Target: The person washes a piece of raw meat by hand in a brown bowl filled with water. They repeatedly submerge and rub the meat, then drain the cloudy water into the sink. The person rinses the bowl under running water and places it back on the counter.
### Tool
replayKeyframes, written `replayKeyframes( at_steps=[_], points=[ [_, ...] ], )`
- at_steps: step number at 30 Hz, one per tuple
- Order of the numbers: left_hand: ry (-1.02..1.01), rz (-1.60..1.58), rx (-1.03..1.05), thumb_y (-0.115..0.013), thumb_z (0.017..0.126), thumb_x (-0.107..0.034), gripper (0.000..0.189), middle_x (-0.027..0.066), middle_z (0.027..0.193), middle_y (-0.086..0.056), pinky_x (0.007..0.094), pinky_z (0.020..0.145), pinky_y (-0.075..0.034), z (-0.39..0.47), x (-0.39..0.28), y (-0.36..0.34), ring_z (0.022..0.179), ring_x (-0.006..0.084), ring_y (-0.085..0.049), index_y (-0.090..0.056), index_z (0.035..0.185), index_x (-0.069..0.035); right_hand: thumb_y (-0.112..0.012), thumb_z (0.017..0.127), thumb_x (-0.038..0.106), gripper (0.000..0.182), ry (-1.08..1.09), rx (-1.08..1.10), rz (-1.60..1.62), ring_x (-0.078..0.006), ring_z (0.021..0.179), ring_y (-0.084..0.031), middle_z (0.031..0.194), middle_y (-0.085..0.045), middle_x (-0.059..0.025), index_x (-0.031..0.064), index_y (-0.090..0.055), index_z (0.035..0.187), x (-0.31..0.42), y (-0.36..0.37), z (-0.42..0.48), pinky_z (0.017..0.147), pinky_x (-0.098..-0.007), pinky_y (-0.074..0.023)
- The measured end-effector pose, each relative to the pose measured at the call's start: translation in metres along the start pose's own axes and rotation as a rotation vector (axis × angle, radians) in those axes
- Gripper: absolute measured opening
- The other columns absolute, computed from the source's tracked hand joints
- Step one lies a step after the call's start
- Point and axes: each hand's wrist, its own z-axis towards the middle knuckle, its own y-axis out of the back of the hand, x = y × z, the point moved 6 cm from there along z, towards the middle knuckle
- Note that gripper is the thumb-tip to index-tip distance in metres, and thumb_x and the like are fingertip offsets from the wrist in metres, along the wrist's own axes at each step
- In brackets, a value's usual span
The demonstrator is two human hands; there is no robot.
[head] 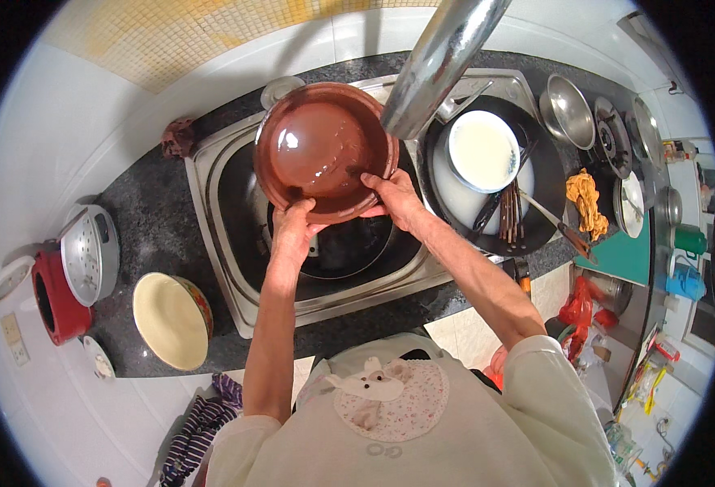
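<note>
Both of my hands hold a brown glazed bowl (324, 146), wet inside, over the left basin of a steel double sink (236, 304). My left hand (292, 234) grips its near rim, thumb on the inner edge. My right hand (394, 198) grips the rim at the lower right, thumb inside. Beneath lies a dark round pan (357, 255), partly hidden by the bowl and my hands. In the right basin a wok (546, 201) holds cloudy liquid, a white bowl (484, 149) full of whitish liquid, a bundle of chopsticks (511, 219) and a long-handled utensil (546, 213).
A thick metal pipe (443, 67) slants down beside the brown bowl. On the left counter stand a cream enamel basin (172, 319), a perforated aluminium pot (89, 255) and a red appliance (59, 298). To the right are a steel bowl (567, 112), a yellow cloth (587, 204) and a gas burner (611, 137).
</note>
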Motion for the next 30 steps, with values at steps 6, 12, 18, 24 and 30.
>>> replayKeyframes(
  at_steps=[6, 12, 18, 24, 30],
  points=[
    [-0.007, 0.089, -0.119, -0.046, 0.079, 0.001, 0.049, 0.013, 0.12, -0.049, 0.0414, 0.074, -0.056, 0.009, 0.004, 0.008, 0.1, 0.0293, -0.058, -0.037, 0.127, -0.004, -0.049, 0.091, 0.024, 0.028, 0.005, 0.159, -0.805, -0.0174, 0.064, -0.064, 0.072, -0.062, -0.0109, -0.0015, -0.058, 0.095, 0.04, 0.005, -0.024, 0.052, -0.0298, -0.0511],
    [0.008, 0.121, -0.147, -0.043, 0.077, 0.005, 0.051, 0.0137, 0.119, -0.049, 0.0423, 0.075, -0.056, 0.009, 0.011, 0.003, 0.099, 0.0294, -0.059, -0.037, 0.127, -0.005, -0.054, 0.075, 0.007, 0.021, 0.77, 0.039, -1.434, -0.0288, 0.092, -0.058, 0.099, -0.061, -0.0158, 0.0034, -0.062, 0.094, 0.03, -0.034, 0.027, 0.077, -0.0389, -0.046],
    [0.015, 0.14, -0.135, -0.042, 0.078, 0.006, 0.05, 0.0151, 0.117, -0.05, 0.0443, 0.076, -0.056, 0.015, 0.009, 0.008, 0.098, 0.0301, -0.059, -0.036, 0.127, -0.004, -0.057, 0.072, 0.016, 0.03, 0.521, 0.164, -1.841, -0.031, 0.105, -0.051, 0.112, -0.055, -0.0143, 0.0059, -0.065, 0.1, -0.004, -0.06, 0.035, 0.086, -0.0396, -0.0441],
    [0.016, 0.149, -0.115, -0.042, 0.079, 0.004, 0.046, 0.0158, 0.114, -0.051, 0.0436, 0.072, -0.057, 0.019, 0.009, 0.009, 0.095, 0.0304, -0.06, -0.037, 0.125, -0.002, -0.048, 0.073, 0.003, 0.038, 0.183, 0.339, -0.697, -0.0351, 0.107, -0.052, 0.113, -0.057, -0.0205, 0.0008, -0.058, 0.11, -0.034, -0.083, 0.048, 0.092, -0.038, -0.0404],
    [0.014, 0.103, -0.108, -0.043, 0.081, 0.001, 0.044, 0.017, 0.114, -0.052, 0.0451, 0.074, -0.057, 0.014, 0.011, 0.009, 0.095, 0.0312, -0.06, -0.038, 0.124, -0.001, -0.049, 0.073, 0.006, 0.033, 0.338, 0.651, -1.472, -0.0343, 0.105, -0.054, 0.104, -0.061, -0.0185, 0.0014, -0.061, 0.103, -0.027, -0.065, 0.034, 0.09, -0.0387, -0.0417]
  ],
)
